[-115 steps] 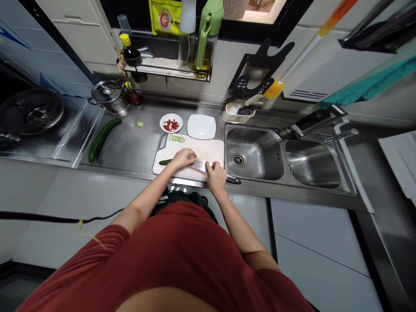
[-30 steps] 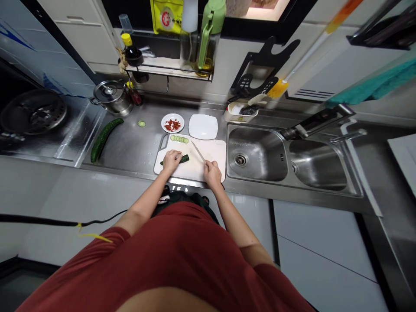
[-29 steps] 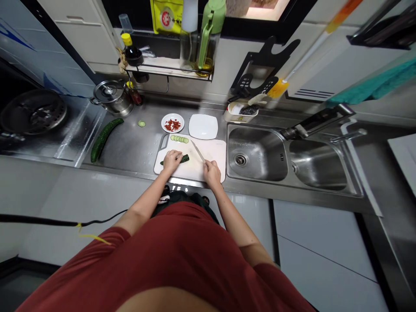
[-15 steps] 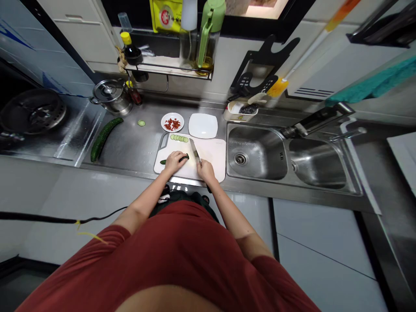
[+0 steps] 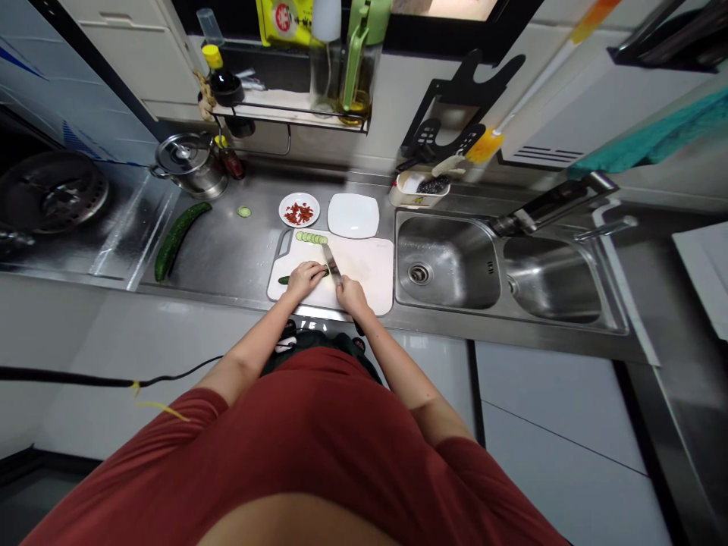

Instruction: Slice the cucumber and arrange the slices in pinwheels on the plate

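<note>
On the white cutting board (image 5: 369, 265), my left hand (image 5: 304, 280) is closed over a piece of cucumber (image 5: 283, 280), whose dark green ends stick out on both sides. My right hand (image 5: 352, 296) grips a kitchen knife (image 5: 331, 262), its blade pointing away from me and lying close against the cucumber's right end. Whether the edge touches the cucumber I cannot tell. A row of several pale cucumber slices (image 5: 311, 238) lies at the board's far left, just beyond the knife tip.
Behind the board stand a small plate of chopped red pieces (image 5: 299, 211) and a white square plate (image 5: 353, 215). A whole cucumber (image 5: 180, 241) and a cut end (image 5: 244, 211) lie left, near a steel pot (image 5: 190, 164). The double sink (image 5: 449, 262) adjoins the right.
The knife and my right hand have shifted left, bringing the blade up to the cucumber's end. My left hand stays on the cucumber. The whole view has shifted slightly.
</note>
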A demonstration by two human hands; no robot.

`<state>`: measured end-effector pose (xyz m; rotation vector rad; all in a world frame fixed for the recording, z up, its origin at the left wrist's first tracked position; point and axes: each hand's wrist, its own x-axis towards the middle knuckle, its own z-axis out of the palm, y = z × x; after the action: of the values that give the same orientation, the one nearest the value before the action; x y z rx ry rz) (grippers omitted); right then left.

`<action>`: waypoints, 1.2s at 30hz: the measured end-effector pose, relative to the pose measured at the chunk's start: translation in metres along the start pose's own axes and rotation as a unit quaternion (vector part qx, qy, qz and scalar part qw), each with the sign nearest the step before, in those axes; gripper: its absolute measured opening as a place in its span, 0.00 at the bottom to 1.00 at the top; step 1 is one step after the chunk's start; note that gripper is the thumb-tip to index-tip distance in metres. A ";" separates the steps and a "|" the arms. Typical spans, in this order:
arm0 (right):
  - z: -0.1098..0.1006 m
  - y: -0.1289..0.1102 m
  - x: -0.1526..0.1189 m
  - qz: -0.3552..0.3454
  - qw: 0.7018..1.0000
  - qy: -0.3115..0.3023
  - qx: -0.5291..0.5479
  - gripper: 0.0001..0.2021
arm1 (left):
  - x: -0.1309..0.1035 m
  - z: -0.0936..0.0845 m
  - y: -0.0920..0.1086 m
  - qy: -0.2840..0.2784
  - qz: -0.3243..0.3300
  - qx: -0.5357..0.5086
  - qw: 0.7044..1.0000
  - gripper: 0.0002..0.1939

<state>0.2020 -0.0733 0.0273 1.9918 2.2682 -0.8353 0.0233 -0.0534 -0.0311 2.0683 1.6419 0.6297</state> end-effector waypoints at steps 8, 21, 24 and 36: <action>0.002 -0.001 0.000 -0.004 1.000 -0.010 -0.005 0.13 | 0.001 0.008 -0.012 0.043 0.055 0.004 0.998 0.13; -0.001 -0.004 -0.002 0.003 0.999 -0.046 -0.019 0.12 | 0.001 0.012 -0.016 0.066 0.092 0.021 0.993 0.13; -0.003 -0.002 -0.007 0.006 0.998 -0.062 -0.024 0.12 | 0.001 0.012 -0.016 0.073 0.099 0.017 0.992 0.13; -0.014 0.007 -0.025 0.003 0.995 -0.099 -0.032 0.13 | 0.002 0.011 -0.015 0.062 0.078 0.015 0.995 0.13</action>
<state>0.2175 -0.0904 0.0454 1.7998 2.1493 -0.9038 0.0188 -0.0484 -0.0486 2.2355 1.5731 0.8052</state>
